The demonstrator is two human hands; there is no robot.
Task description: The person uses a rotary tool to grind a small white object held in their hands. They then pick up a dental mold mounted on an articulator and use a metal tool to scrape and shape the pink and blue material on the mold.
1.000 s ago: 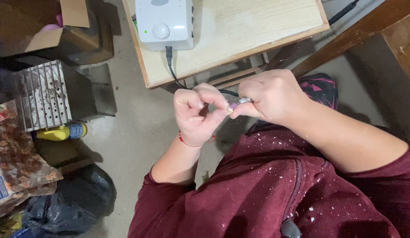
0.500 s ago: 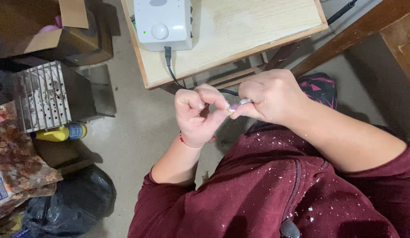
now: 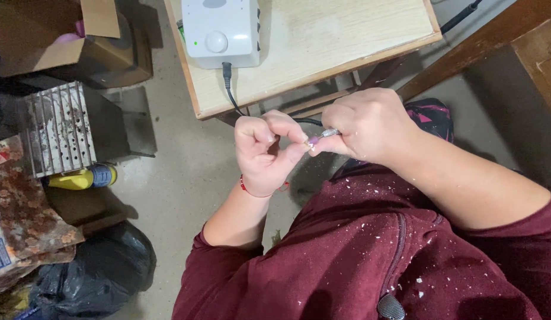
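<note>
Two hands work close together above the lap. The right hand (image 3: 370, 125) is closed around one slim silver tool (image 3: 324, 135), gripping it so that only its tip pokes out at 9 o'clock, toward the other hand. The left hand (image 3: 265, 153) is curled into a loose fist, fingers (image 3: 269, 127) bent inward, thumb and forefinger pinched at the tool's tip, where one small purplish piece (image 3: 311, 141) sits (too small to tell what it is). One red string bracelet (image 3: 247, 187) circles the left wrist. Both forearms come up from 5 o'clock, in maroon sleeves (image 3: 346, 261) flecked with white specks.

At 12 o'clock stands one pale wooden surface (image 3: 346, 41) carrying one white box-shaped device (image 3: 219, 29), with one black cable (image 3: 231, 95) running down from it toward the hands. On the floor at 9 o'clock lie one yellow bottle (image 3: 80, 178), one perforated metal block (image 3: 56, 127), one cardboard box (image 3: 62, 35) and, at 7 o'clock, one black bag (image 3: 92, 278)
</note>
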